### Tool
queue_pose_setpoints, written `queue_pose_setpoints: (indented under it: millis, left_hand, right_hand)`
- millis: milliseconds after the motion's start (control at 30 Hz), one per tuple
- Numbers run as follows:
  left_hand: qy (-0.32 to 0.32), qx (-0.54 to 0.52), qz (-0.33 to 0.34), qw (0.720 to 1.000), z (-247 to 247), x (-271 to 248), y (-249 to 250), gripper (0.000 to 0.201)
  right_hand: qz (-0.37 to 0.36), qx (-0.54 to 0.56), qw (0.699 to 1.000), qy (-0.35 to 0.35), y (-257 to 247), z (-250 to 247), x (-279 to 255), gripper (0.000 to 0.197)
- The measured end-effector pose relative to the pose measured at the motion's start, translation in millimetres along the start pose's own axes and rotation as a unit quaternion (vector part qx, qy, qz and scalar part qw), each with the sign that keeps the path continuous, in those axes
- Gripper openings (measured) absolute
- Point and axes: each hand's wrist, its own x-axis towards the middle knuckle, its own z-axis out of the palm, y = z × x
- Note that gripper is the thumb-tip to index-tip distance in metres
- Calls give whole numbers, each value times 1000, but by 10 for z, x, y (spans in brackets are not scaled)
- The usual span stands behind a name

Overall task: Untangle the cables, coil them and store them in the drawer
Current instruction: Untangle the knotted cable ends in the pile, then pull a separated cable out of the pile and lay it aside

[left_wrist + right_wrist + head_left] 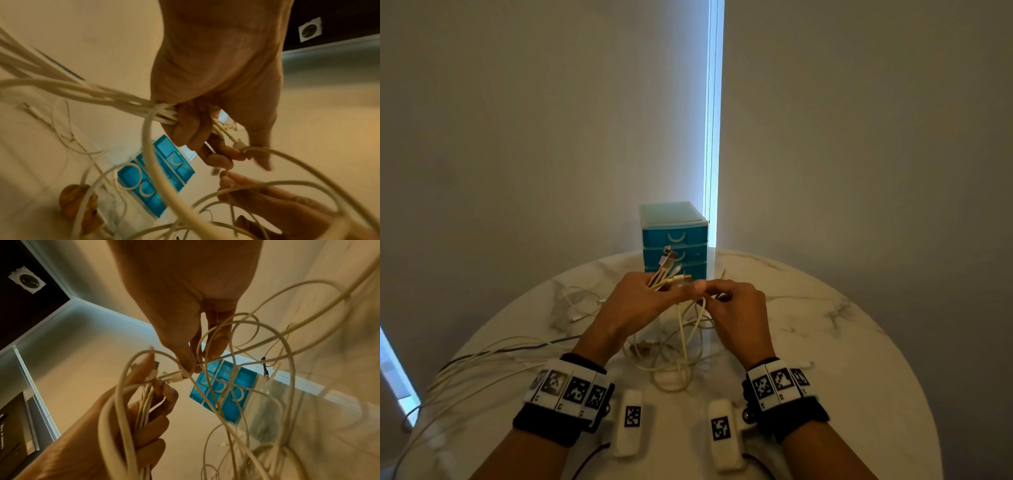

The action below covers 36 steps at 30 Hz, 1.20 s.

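Cable ends (669, 270) bunched in left fingers (186, 128); one between right fingers (186, 360)

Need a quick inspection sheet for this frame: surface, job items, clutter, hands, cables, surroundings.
Surface: round marble table, white with grey veins.
Job's things: teal drawer unit at the table's far edge, three drawers, all closed; cream cables in a tangle below the hands.
Clutter: nothing seen.
Grippers: left hand grips a bundle of cable ends, connectors fanned toward the drawers; right hand pinches one cable near its connector.
Cables: a thin white cable lies loose on the far left; several long runs, one of them grey, trail off the table's left edge.
Surroundings: closed blinds behind, with a bright gap.
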Motion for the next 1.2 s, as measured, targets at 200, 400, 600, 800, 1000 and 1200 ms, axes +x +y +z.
queue_pose_setpoints:
  millis: [200,400,600,800,1000,1200]
  left_hand:
    - [158,-160,32,974,-166,45,25,39]
    - [264,-344,33,901,-511,117,20,26]
    - [277,-330,53,901,-923,271,311,27]
    - [241,-74,29,967,-1750,487,623,40]
    - [322,444,-95,831,-3113,362,714,63]
    - [307,451,-164,822,-3346,113,626,91]
  right_hand:
    - [55,-16,997,-44,78,10,12,16]
    - [103,-57,992,-47,223,-74,37,26]
    - [179,-108,975,-80,446,-116,55,50]
    - [163,-61,983,-54,398,-224,10,23]
    - [135,-14,989,-56,288,-248,-32,18]
    - [141,20,988,-55,167,-259,-72,12]
